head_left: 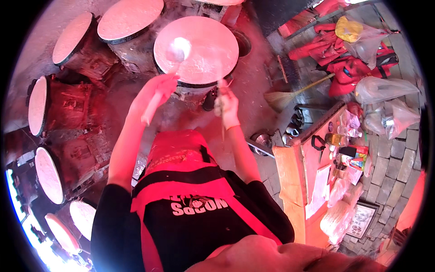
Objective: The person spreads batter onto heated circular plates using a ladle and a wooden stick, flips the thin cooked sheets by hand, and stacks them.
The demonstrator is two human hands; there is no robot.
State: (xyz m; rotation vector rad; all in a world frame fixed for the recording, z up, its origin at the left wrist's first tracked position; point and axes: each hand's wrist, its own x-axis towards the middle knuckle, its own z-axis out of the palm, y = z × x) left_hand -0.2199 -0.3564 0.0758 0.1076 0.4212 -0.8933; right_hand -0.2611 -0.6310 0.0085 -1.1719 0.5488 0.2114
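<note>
"What do you have under the hands?"

"On my feed, a round top [199, 31] sits at the far middle, past the person's apron [179, 145]. It's pale, washed pink by the light, with fine crooked lines across its face and a dark band around its edge."

"And the grip?"

"I see the left hand [162, 87] wrapped around a white-headed tool [180, 49], its bright head over the left part of the top. The right hand [227, 105] is closed around a thin stick [221, 86], blurred at its far end, by the near right edge. I can't tell whether either tool touches the surface."

"How much room?"

"Left is tight: a second round top [130, 19] stands just beside, with more down the left side. A dark round opening [244, 44] sits close against the far right edge. Farther right, I see a stretch of floor [259, 72] before the broom [278, 99]. The table [292, 174] is near right, well apart from the round top."
</note>
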